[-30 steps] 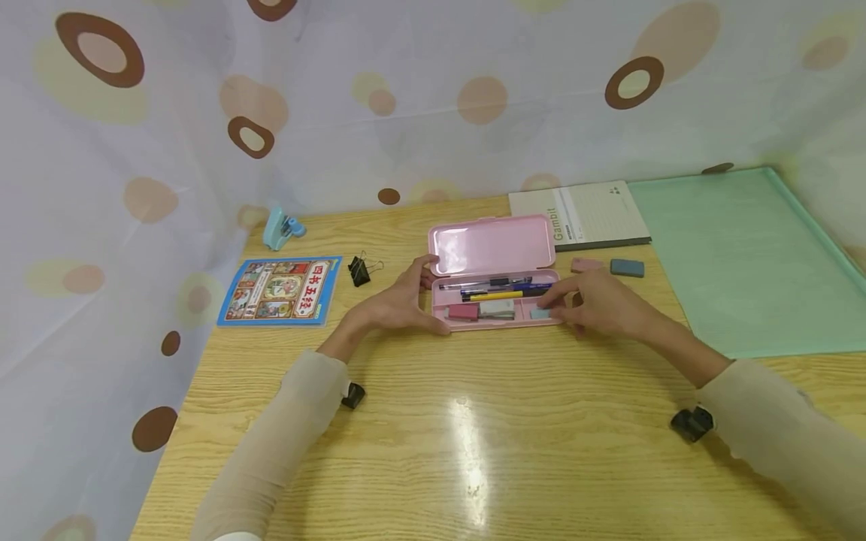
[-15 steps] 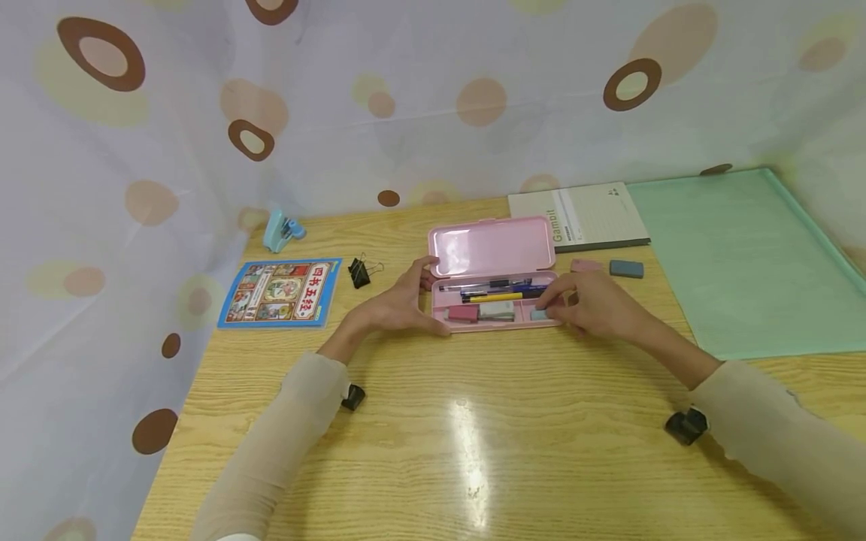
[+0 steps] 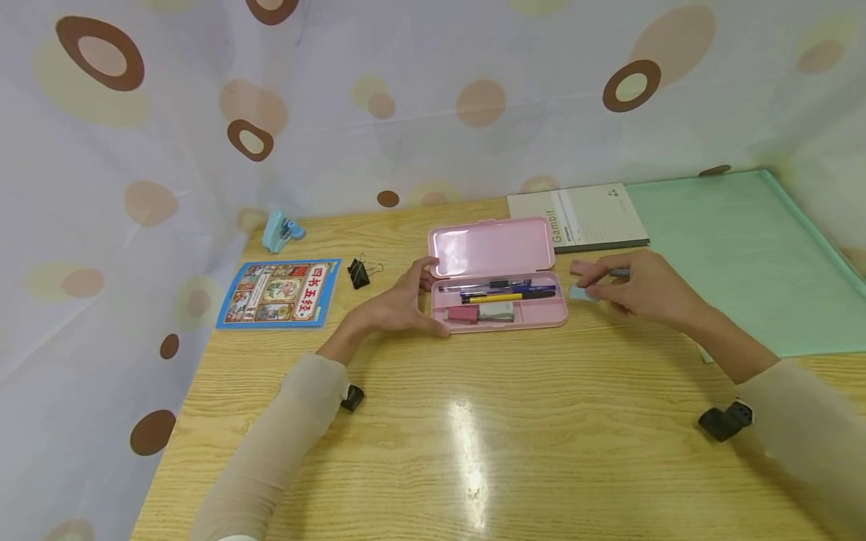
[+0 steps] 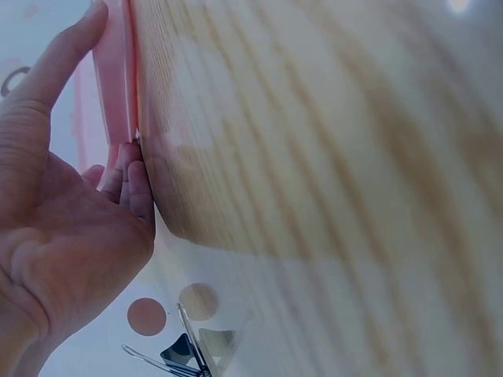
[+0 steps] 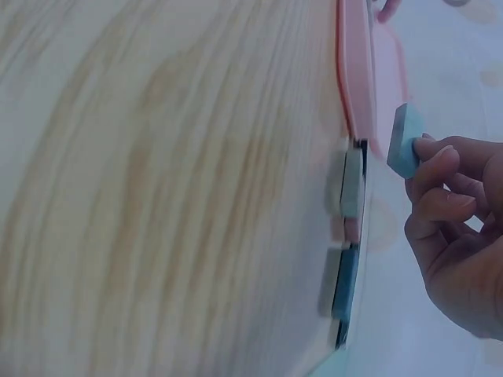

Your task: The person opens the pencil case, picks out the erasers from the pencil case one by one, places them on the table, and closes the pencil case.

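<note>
A pink pencil case (image 3: 555, 312) lies on the table, its lid (image 3: 494, 244) folded back. It holds several pens (image 3: 501, 293), a dark red block (image 3: 463, 314) and a whitish piece (image 3: 496, 311). My left hand (image 3: 399, 300) grips the case's left end, thumb at the front edge and fingers behind. To the right of the case, my right hand (image 3: 652, 289) pinches a light blue eraser (image 5: 405, 141) between thumb and fingertips, raised off the table in the right wrist view. Below it there, a pale eraser-like block (image 5: 350, 184) sits on the wood.
A pink eraser (image 3: 579, 267) and a blue eraser (image 5: 344, 283) lie right of the case. Behind are a notebook (image 3: 595, 214) and a green mat (image 3: 744, 263). Leftward lie a blue-bordered booklet (image 3: 279, 293), a black binder clip (image 3: 359, 273) and a light blue gadget (image 3: 279, 231).
The right hand has taken the light blue eraser out of the case's right front compartment and moved right with it. The left hand has kept its grip on the case.
</note>
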Tool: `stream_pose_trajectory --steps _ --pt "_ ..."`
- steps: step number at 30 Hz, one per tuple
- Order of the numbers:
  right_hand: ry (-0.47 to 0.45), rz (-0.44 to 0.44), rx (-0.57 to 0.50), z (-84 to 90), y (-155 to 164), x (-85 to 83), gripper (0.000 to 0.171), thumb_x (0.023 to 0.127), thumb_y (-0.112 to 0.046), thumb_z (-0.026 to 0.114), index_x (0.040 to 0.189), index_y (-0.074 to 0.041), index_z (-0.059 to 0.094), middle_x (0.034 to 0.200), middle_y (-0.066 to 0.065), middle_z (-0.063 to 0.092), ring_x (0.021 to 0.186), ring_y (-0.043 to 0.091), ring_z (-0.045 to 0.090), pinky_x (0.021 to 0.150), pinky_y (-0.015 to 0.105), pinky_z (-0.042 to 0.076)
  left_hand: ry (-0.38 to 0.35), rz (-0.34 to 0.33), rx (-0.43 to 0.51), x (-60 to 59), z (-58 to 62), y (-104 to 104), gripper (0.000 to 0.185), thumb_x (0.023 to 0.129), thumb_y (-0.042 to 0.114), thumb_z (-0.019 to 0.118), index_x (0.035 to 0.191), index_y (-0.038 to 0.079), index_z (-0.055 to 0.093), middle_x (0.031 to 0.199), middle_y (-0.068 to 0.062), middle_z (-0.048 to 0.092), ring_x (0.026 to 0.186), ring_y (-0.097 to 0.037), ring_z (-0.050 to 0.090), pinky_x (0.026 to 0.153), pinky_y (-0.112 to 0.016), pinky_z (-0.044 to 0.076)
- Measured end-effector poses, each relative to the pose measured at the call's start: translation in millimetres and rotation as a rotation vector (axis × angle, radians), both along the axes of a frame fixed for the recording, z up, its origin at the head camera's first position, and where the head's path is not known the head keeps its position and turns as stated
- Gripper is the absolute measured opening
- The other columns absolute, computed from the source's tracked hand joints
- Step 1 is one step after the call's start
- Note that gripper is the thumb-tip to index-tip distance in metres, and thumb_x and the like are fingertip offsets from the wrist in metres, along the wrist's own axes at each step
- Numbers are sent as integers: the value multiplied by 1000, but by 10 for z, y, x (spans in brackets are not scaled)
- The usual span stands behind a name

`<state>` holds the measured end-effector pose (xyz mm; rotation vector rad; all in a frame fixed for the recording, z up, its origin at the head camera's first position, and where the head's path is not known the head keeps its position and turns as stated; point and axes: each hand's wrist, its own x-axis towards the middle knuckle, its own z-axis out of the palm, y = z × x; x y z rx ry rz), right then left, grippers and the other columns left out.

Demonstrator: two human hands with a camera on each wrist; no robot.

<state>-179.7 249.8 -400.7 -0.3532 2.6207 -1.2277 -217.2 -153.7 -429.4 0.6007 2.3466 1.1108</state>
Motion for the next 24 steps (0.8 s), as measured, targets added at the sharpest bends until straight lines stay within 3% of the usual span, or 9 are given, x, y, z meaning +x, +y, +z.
stream_pose_trajectory --steps 2,5,15,20,24 --pt "-2 -12 24 -12 94 3 18 100 -21 72 109 -7 76 81 12 71 47 16 46 44 30 36 -1 -1 2 1 -2 -1 121 75 27 95 162 15 12 137 -9 40 130 -23 39 118 -37 35" --pt "-10 -38 53 -33 243 2 19 101 -21 70 112 -7 75 64 9 57 47 17 45 43 31 35 -1 -2 3 3 -3 -2 120 76 28 95 162 16 12 137 -9 40 130 -23 39 118 -37 35" --pt "-11 -56 190 -82 557 -23 22 103 -21 65 117 -6 73 61 10 59 50 21 49 49 32 35 -5 2 -13 11 12 -2 121 75 29 95 162 17 11 139 -9 40 132 -23 40 118 -37 35" --pt "3 -70 199 -103 559 -34 21 103 -18 64 116 -4 74 63 9 61 51 22 51 47 31 35 -6 1 -7 13 17 -3 121 76 28 95 162 16 10 138 -9 40 131 -23 39 118 -37 35" --pt "18 -104 170 -101 531 -53 21 103 -17 65 117 -4 74 74 11 66 54 26 56 48 33 39 -3 0 -3 15 19 -10 122 76 27 94 163 16 10 137 -8 40 129 -23 39 116 -38 35"
